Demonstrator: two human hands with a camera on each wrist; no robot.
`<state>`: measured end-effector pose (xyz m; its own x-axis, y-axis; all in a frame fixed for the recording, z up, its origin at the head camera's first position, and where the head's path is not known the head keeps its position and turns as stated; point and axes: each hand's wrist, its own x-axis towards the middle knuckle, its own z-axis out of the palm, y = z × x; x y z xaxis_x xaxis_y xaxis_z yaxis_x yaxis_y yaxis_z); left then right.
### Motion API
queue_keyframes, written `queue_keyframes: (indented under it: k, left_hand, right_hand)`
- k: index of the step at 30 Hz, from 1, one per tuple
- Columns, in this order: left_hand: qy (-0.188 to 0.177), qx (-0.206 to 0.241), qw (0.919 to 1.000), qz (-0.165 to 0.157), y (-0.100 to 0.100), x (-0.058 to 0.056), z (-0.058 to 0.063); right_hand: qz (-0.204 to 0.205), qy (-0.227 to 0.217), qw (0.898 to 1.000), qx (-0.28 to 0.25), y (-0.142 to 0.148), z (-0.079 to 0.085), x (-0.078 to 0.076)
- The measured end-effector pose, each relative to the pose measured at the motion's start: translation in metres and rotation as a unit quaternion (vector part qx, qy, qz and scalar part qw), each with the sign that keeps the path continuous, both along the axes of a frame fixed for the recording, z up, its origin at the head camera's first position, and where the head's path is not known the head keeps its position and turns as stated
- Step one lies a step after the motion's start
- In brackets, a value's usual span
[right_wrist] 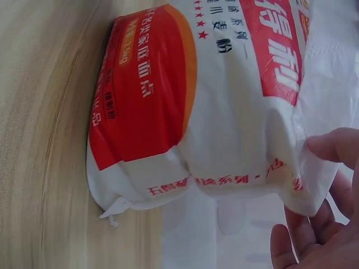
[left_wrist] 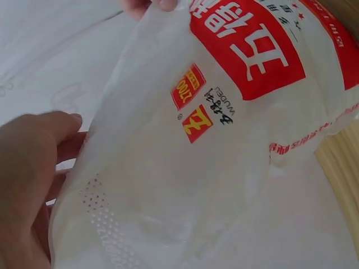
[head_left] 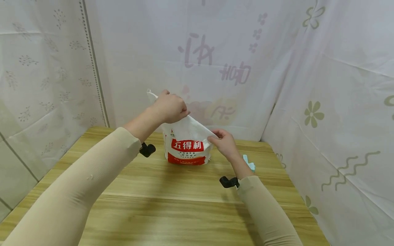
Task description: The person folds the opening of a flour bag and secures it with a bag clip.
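A white flour bag (head_left: 187, 131) with red panels and printed lettering stands on the wooden table. Its upper part is pulled out into a slanting edge, higher at the left. My left hand (head_left: 172, 107) grips this top edge; in the left wrist view, the fingers of the left hand (left_wrist: 31, 179) go behind the plastic. Lower down, at the right corner of the bag, my right hand (head_left: 226, 145) pinches the edge. Seen from the right wrist, the right hand's thumb lies on the front of the bag (right_wrist: 235, 123) and its other fingers are behind. The inside of the bag is hidden.
On the table (head_left: 154, 205), just behind my right forearm, lies a light blue object (head_left: 250, 163), partly covered by the arm. Printed pale curtains (head_left: 138, 51) hang close around the table's back and sides. A black wrist camera (head_left: 228, 182) juts from my right sleeve.
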<state>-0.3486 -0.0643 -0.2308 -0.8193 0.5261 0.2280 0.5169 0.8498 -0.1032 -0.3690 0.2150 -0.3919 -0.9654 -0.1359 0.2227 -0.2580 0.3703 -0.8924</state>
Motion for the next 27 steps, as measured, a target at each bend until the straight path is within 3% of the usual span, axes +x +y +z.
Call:
queue_keyframes:
  k: [11, 19, 27]
  left_hand:
    - [-0.032, 0.025, 0.9992, -0.002, 0.0032, 0.0018, 0.0032]
    - [-0.083, 0.003, 0.9960, 0.031, 0.0044, 0.0015, 0.0027]
    - [-0.069, -0.024, 0.9968, 0.032, 0.0099, -0.0019, -0.0019]
  right_hand:
    - [0.016, -0.007, 1.000, -0.011, -0.0041, 0.0018, 0.0020]
    - [0.014, -0.008, 1.000, -0.007, -0.0029, 0.0010, 0.0028]
    - [0.013, -0.022, 1.000, -0.014, -0.0025, 0.0008, 0.0039]
